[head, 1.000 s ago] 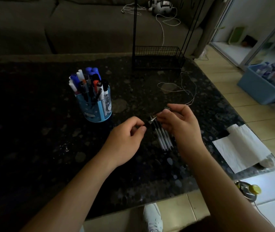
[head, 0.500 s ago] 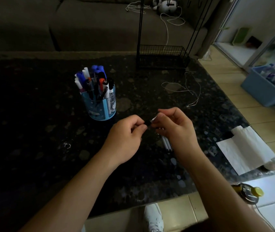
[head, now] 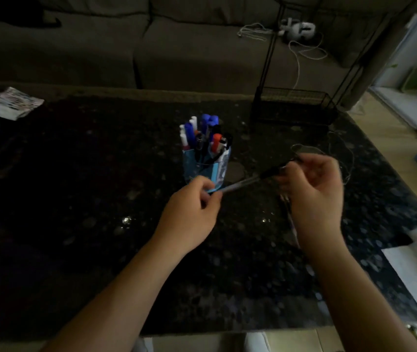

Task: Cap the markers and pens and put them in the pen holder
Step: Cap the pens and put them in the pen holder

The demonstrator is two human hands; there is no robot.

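A slim pen [head: 243,183] with a pale barrel and a black end stretches between my two hands, just above the dark stone table [head: 88,199]. My left hand [head: 189,214] pinches its left end. My right hand [head: 311,191] has its fingers curled round the black end. The blue pen holder [head: 198,168] stands right behind the left hand, packed with several capped markers and pens. A few more pens [head: 290,217] lie on the table, mostly hidden under my right hand.
A black wire rack [head: 293,107] stands at the table's back right, with a loose thread [head: 339,153] in front of it. White paper [head: 415,262] lies at the right edge and printed papers [head: 14,102] at the far left. A sofa [head: 177,52] runs behind the table.
My hands were close together at the pen's tip; they have since moved apart, so the pen spans the gap. The view has shifted left and closer.
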